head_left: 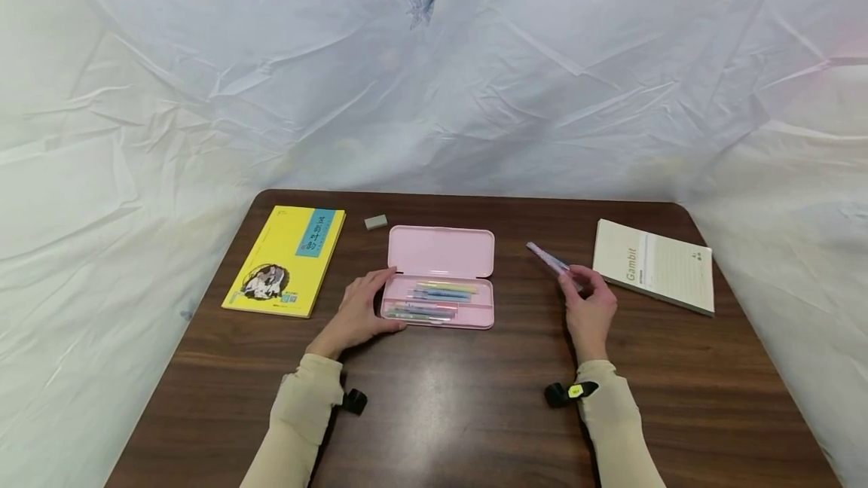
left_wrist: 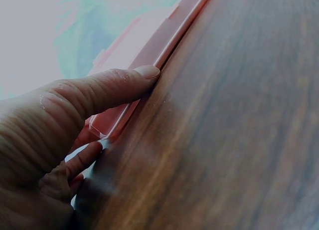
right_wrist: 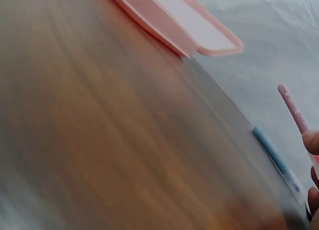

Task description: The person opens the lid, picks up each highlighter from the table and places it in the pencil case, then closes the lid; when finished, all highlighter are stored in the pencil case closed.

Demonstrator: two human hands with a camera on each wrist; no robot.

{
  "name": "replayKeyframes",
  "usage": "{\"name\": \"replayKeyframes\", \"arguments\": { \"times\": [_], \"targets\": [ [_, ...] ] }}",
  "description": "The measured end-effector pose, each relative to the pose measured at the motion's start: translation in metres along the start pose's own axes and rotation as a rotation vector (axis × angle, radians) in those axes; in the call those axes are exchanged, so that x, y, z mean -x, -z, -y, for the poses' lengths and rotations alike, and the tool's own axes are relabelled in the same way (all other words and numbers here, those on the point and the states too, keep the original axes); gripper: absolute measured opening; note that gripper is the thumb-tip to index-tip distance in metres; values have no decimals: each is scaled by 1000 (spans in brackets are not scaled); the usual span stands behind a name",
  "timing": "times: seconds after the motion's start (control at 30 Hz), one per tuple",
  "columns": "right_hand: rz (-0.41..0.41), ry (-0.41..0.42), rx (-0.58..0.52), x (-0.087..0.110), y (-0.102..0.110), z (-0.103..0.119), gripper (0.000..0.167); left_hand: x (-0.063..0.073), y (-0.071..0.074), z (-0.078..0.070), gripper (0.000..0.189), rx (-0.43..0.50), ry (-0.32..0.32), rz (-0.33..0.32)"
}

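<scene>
An open pink pencil case lies on the table with its lid laid back. Several pens in yellow, blue, red and green tones sit in its two compartments. My left hand grips the case's left end, the thumb along the front edge and the fingers round the far side. To the right of the case, my right hand pinches a slim pink pen between thumb and fingers, its tip raised. Beneath it, a blue pen lies on the table.
A yellow book lies on the left of the brown table. Behind the case's left corner is a small grey eraser. A Gambit notebook lies right of my right hand. White sheeting hangs behind the table.
</scene>
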State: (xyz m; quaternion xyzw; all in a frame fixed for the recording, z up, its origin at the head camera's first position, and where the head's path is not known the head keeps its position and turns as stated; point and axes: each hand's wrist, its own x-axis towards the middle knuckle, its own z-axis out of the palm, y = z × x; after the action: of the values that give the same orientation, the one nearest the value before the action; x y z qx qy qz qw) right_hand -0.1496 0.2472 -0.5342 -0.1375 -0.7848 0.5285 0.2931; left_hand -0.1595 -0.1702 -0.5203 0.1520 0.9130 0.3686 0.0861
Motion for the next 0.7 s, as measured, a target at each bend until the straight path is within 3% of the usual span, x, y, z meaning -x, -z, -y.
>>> {"name": "replayKeyframes", "arguments": {
  "times": [0.17,0.27,0.4,0.5,0.7],
  "targets": [
    [47,27,-90,10,-17,8,18,0,0,0,104,4,-2,-2],
    [71,42,-130,20,-27,29,19,0,-1,0,104,9,1,-4],
    [106,36,-142,32,-44,40,20,1,-1,-1,103,6,-4,-10],
    [136,32,-166,37,-58,33,20,1,0,-2,103,-2,-17,-16],
    [226,68,-163,52,-76,41,22,0,0,-1,102,-8,-34,-23]
  ]
}}
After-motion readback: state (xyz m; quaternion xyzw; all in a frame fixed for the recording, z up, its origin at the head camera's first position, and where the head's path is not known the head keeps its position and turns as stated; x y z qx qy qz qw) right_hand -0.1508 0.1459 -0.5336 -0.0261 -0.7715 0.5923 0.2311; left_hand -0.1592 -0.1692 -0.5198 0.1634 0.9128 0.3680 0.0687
